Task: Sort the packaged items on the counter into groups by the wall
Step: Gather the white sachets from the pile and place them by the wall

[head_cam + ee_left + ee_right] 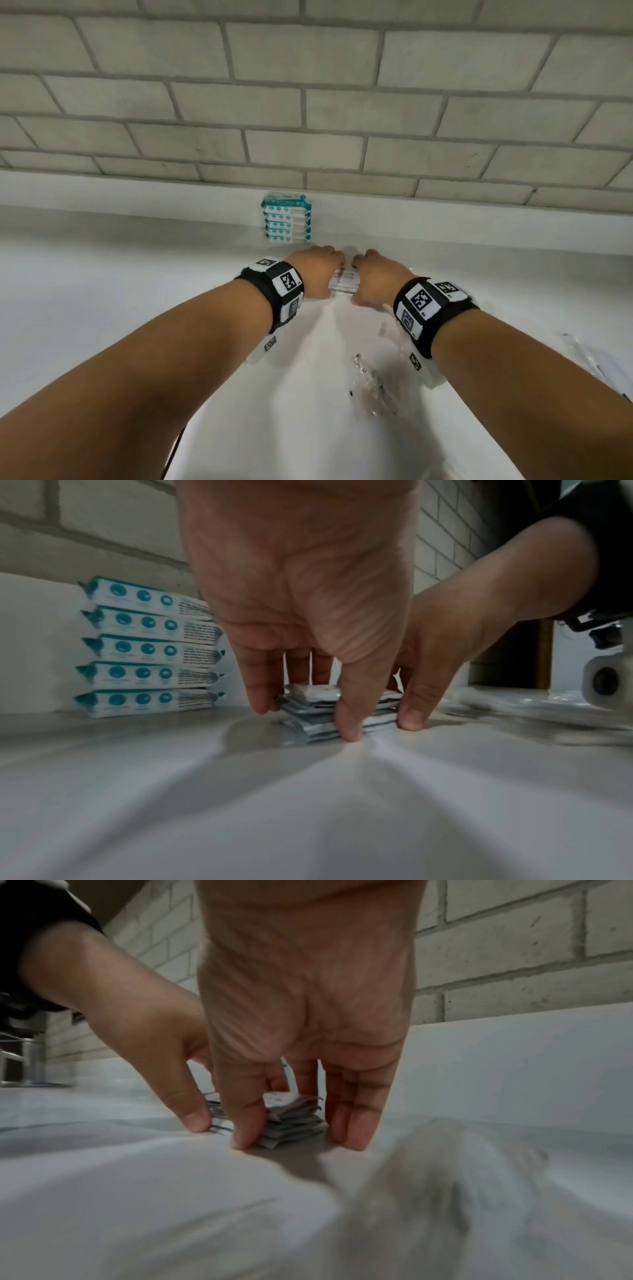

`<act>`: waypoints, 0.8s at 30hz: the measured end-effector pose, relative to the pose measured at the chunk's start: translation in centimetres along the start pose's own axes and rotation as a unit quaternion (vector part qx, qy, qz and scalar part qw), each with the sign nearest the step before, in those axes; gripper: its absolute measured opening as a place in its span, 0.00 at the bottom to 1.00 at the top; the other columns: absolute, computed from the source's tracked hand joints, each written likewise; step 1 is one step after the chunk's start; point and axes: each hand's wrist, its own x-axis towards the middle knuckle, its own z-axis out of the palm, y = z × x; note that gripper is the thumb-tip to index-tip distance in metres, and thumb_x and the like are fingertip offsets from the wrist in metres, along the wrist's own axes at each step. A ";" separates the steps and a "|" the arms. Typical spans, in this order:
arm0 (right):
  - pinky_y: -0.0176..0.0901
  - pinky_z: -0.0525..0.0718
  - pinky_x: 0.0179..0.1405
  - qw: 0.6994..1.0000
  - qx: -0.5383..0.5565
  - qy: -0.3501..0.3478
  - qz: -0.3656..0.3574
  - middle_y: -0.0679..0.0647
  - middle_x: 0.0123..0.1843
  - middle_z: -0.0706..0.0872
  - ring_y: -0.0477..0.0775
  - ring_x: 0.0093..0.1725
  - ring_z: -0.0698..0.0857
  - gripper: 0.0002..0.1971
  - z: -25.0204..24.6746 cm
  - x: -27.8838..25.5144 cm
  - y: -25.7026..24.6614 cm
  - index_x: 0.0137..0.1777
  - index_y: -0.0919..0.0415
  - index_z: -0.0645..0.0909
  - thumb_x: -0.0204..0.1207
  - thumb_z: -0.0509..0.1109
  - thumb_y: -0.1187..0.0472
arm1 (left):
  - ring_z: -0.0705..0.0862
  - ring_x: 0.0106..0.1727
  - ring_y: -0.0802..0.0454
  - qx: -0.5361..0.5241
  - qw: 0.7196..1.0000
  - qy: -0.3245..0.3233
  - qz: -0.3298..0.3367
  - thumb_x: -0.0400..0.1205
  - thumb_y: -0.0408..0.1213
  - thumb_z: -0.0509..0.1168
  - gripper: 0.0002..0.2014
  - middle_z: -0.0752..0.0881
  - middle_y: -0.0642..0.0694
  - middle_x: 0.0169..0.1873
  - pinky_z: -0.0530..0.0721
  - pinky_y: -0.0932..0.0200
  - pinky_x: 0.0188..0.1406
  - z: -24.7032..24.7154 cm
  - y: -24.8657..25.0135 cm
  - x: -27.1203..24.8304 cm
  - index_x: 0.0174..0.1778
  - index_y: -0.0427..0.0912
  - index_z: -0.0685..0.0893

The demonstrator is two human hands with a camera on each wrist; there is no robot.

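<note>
A small stack of white sachets (344,282) lies on the white counter (137,291), just in front of the wall. My left hand (325,274) grips its left side and my right hand (364,279) its right side, thumbs at the near edge and fingertips down on the counter. In the left wrist view my left hand (304,721) brackets the sachet stack (318,693), with the right hand's thumb (414,715) beside it. The right wrist view shows my right hand (298,1139) around the same stack (294,1123). Several teal-and-white wipe packs (287,219) stand stacked against the wall, left of the sachets.
A clear plastic packet with small dark parts (373,387) lies on the counter under my right forearm. More clear wrapping (589,359) sits at the far right. A grey brick wall (308,102) rises above a low white upstand behind the counter.
</note>
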 end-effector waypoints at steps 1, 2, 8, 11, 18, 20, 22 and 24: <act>0.48 0.84 0.46 1.000 0.004 0.003 0.006 0.56 0.59 0.75 0.60 0.52 0.84 0.35 -0.4 0.6 0.4 0.72 0.59 0.70 0.65 0.77 0.53 | 0.82 0.56 0.41 0.008 1.000 0.010 -0.006 0.73 0.42 0.73 0.28 0.80 0.41 0.58 0.83 0.48 0.53 -0.2 -0.1 0.7 0.67 0.40 0.75; 0.49 0.83 0.47 1.000 0.009 0.008 0.011 0.57 0.61 0.76 0.61 0.54 0.84 0.38 -0.6 1.3 0.8 0.74 0.58 0.67 0.64 0.78 0.51 | 0.81 0.58 0.40 0.017 1.000 0.023 -0.014 0.73 0.41 0.73 0.29 0.79 0.41 0.59 0.83 0.47 0.54 -0.3 -0.2 1.5 0.69 0.39 0.73; 0.45 0.77 0.43 0.997 0.039 0.056 0.030 0.53 0.53 0.78 0.57 0.50 0.82 0.30 -1.8 5.0 3.3 0.68 0.57 0.67 0.69 0.75 0.54 | 0.74 0.66 0.37 0.074 0.991 0.087 -0.069 0.74 0.41 0.72 0.33 0.73 0.39 0.65 0.78 0.45 0.60 -1.2 -0.7 5.4 0.72 0.40 0.66; 0.44 0.79 0.46 0.996 0.063 0.069 0.007 0.48 0.52 0.81 0.51 0.47 0.80 0.26 -2.1 6.5 4.3 0.67 0.48 0.71 0.70 0.75 0.53 | 0.76 0.63 0.38 0.093 0.986 0.113 -0.081 0.74 0.42 0.72 0.30 0.74 0.38 0.64 0.79 0.47 0.59 -1.4 -0.9 6.8 0.70 0.40 0.68; 0.48 0.81 0.52 0.993 0.086 0.066 0.052 0.52 0.58 0.84 0.56 0.55 0.84 0.21 -1.8 8.6 5.4 0.66 0.52 0.72 0.74 0.72 0.55 | 0.83 0.53 0.36 0.074 0.981 0.086 -0.156 0.75 0.42 0.72 0.32 0.80 0.37 0.57 0.79 0.49 0.40 -1.1 -0.9 8.8 0.70 0.39 0.65; 0.50 0.83 0.54 0.993 0.080 0.063 0.053 0.54 0.59 0.83 0.57 0.56 0.84 0.22 -1.7 8.6 5.2 0.66 0.54 0.71 0.74 0.73 0.55 | 0.83 0.50 0.38 0.072 0.981 0.085 -0.160 0.75 0.42 0.72 0.31 0.81 0.38 0.55 0.77 0.51 0.36 -1.0 -0.8 9.0 0.70 0.40 0.65; 0.52 0.84 0.56 0.994 0.082 0.057 0.053 0.55 0.60 0.83 0.58 0.57 0.84 0.24 -1.7 8.6 5.1 0.67 0.55 0.71 0.74 0.73 0.54 | 0.83 0.50 0.39 0.064 0.981 0.083 -0.162 0.75 0.42 0.72 0.31 0.81 0.38 0.54 0.79 0.51 0.37 -1.0 -0.7 9.1 0.69 0.40 0.65; 0.53 0.84 0.58 0.992 0.095 0.050 0.061 0.54 0.61 0.83 0.57 0.58 0.84 0.26 -1.8 8.4 5.1 0.68 0.54 0.72 0.73 0.75 0.51 | 0.83 0.52 0.38 0.035 0.981 0.080 -0.172 0.75 0.44 0.74 0.32 0.81 0.37 0.55 0.83 0.49 0.41 -1.1 -0.7 8.9 0.69 0.39 0.65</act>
